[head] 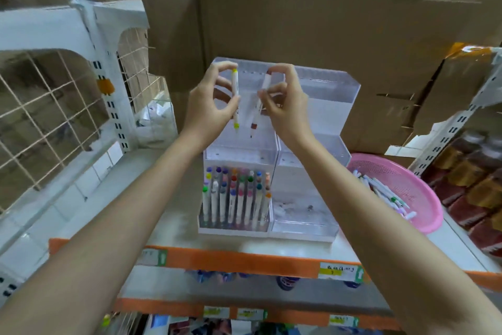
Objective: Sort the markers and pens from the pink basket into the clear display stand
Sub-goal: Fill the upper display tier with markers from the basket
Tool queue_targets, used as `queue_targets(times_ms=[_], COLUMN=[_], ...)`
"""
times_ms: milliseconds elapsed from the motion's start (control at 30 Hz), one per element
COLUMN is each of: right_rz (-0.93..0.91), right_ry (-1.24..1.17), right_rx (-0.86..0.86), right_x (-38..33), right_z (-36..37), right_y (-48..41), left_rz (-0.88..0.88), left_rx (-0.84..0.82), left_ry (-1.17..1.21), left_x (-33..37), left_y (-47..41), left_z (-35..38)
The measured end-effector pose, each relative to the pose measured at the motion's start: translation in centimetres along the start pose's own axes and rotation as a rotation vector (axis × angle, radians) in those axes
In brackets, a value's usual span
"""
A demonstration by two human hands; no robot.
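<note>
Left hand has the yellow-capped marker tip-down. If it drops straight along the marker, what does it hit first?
Likely the empty middle tier of the clear display stand, below the left hand and its yellow-capped marker, just behind the stored markers; depth is unclear.

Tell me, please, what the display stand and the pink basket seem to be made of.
The display stand looks like clear, glossy acrylic or similar plastic: the markers show through its front wall. The pink basket looks like moulded plastic, with fine perforated walls.
</note>
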State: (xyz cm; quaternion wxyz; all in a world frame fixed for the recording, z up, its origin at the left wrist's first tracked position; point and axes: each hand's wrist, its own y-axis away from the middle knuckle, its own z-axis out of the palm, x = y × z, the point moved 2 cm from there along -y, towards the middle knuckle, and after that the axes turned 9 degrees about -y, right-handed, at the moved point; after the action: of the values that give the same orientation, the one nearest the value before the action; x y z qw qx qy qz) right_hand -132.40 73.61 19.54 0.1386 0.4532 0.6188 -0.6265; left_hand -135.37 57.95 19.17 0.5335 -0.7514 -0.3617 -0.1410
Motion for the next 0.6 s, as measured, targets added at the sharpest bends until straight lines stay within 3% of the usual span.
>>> queue_targets(times_ms=[267,600], right_rz=[-0.061,-0.106], right_ry=[0.131,0.085], right_rx=[0.016,0.039], right_x=[1.2,1.6], right_z=[3.8,7.1], right_y=[-2.5,-2.8], left_rz=[0.065,0.074], left_rx=[-0.015,-0.029], left_ry=[-0.038,-0.012], left_x=[-4.1,-7.1], left_y=[-3.3,-3.0], left_z=[-0.7,-1.1])
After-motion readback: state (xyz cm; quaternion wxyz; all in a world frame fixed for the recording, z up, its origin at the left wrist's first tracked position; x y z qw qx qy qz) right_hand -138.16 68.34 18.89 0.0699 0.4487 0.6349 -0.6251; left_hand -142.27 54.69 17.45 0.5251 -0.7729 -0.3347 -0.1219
